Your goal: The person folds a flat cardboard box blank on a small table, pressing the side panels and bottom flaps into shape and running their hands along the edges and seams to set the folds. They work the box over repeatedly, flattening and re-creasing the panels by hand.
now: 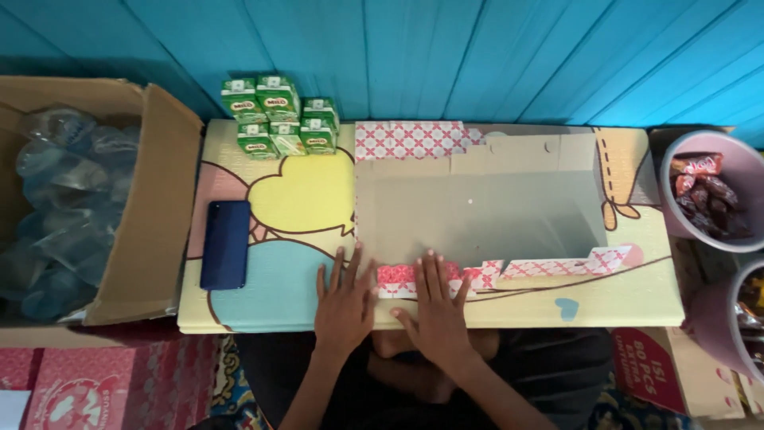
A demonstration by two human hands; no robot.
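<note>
A flattened cardboard box (477, 215) with a grey inside and pink-and-white patterned flaps lies open on a cartoon-printed mat (278, 199). Both my hands press flat on its near left corner. My left hand (344, 302) rests palm down beside the box's left edge, fingers spread. My right hand (436, 306) lies palm down on the near patterned flap (509, 271), fingers spread. Neither hand grips anything.
A dark phone (225, 244) lies on the mat's left. Several green drink cartons (278, 115) are stacked at the back. A cardboard box of plastic water cups (72, 199) stands left. Bowls of wrapped snacks (708, 195) sit right. A blue plank wall is behind.
</note>
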